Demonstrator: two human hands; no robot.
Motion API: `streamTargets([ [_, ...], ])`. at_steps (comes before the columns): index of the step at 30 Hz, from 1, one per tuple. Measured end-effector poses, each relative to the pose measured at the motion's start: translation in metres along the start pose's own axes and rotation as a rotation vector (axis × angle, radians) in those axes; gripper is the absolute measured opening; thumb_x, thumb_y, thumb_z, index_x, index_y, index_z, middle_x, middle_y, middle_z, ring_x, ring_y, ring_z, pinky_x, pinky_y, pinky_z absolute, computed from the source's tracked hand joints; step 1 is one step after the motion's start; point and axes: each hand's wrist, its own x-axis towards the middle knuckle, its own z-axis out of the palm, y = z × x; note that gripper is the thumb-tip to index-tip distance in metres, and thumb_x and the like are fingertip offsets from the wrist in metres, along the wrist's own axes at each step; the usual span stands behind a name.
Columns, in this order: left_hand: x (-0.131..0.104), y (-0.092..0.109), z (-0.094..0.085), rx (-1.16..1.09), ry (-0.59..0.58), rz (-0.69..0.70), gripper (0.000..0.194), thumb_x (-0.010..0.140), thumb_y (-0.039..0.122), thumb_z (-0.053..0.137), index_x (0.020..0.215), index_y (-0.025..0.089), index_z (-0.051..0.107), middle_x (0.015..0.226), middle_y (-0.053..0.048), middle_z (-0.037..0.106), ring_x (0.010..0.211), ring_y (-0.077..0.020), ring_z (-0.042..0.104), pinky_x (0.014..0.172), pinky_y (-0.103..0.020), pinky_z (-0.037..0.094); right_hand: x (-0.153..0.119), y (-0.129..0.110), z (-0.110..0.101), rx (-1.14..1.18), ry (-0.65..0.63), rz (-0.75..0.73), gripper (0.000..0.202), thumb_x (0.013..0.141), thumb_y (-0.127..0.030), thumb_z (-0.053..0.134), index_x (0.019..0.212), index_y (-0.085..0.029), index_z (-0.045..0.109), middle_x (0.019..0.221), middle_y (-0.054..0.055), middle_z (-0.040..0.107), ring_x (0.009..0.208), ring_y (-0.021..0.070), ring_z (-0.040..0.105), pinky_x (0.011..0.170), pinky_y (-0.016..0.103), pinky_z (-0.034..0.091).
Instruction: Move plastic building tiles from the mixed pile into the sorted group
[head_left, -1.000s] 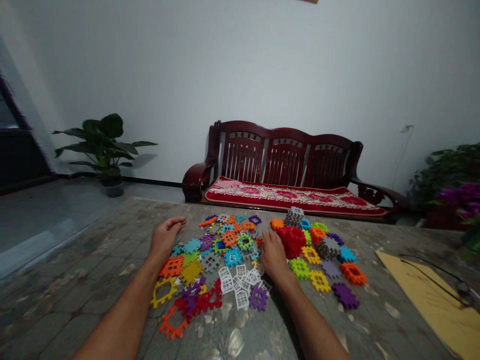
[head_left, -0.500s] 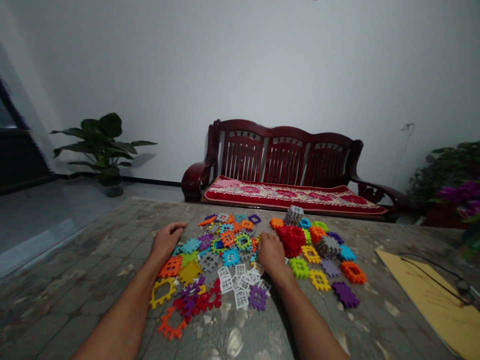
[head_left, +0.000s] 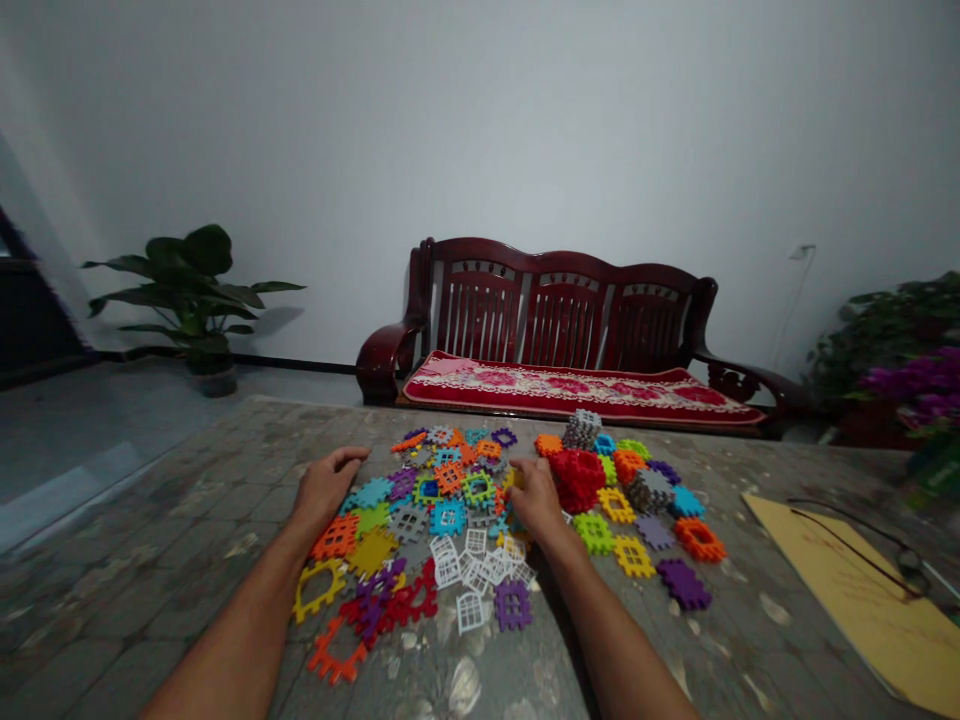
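Observation:
Colourful toothed plastic building pieces lie in a loose heap between my hands. My left hand (head_left: pixel 324 490) rests at the heap's left edge, its fingers extended and apart, beside a light-blue toothed piece (head_left: pixel 370 493). Nothing shows in it. On the heap's right side, my right hand (head_left: pixel 536 494) has its thumb and fingers about a yellow toothed piece (head_left: pixel 513 479), partly hidden by the fingers. White window-frame pieces (head_left: pixel 445 562) lie below this hand, near a purple window piece (head_left: pixel 513 605). A red block cluster (head_left: pixel 577 480) stands just right of it.
More pieces spread to the right, including a stacked grey pile (head_left: pixel 583 430) and an orange piece (head_left: pixel 700 539). Yellow paper (head_left: pixel 847 590) with glasses (head_left: pixel 892 565) lies at the table's right. Behind the table (head_left: pixel 180 510) stands a wooden bench (head_left: pixel 562 310).
My right hand has shifted slightly left and its fingers have spread about the yellow piece. One white arched window piece has moved nearer and turned. My left hand stays in place.

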Motion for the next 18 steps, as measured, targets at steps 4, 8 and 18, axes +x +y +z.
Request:
streamTargets([
  [4,-0.002,0.003,-0.001,-0.014,-0.012,-0.004,0.032,0.069,0.032,0.054,0.091,0.021,0.075,0.097,-0.006,0.078,0.086,-0.0227,0.069,0.076,-0.029,0.053,0.006,0.006,-0.001,0.07,0.037,0.003,0.043,0.064,-0.006,0.052,0.1,-0.018,0.071,0.097,0.007,0.064,0.096,0.022,0.062,0.092,0.032,0.047],
  [8,-0.004,0.008,-0.002,-0.016,-0.015,-0.023,0.031,0.069,0.031,0.053,0.089,0.02,0.074,0.097,-0.006,0.077,0.087,-0.0226,0.069,0.079,-0.03,0.052,0.009,0.007,-0.003,0.154,0.082,-0.005,0.042,0.069,-0.013,0.05,0.106,-0.018,0.069,0.101,0.007,0.066,0.094,0.0207,0.062,0.088,0.032,0.049],
  [18,-0.002,0.004,0.0,-0.012,-0.007,0.007,0.028,0.07,0.029,0.053,0.086,0.022,0.074,0.097,-0.005,0.078,0.091,-0.0226,0.069,0.087,-0.031,0.051,0.008,0.015,0.0,0.35,0.113,0.057,0.041,0.074,-0.029,0.048,0.107,-0.016,0.069,0.106,0.009,0.069,0.093,0.0219,0.063,0.082,0.033,0.051],
])
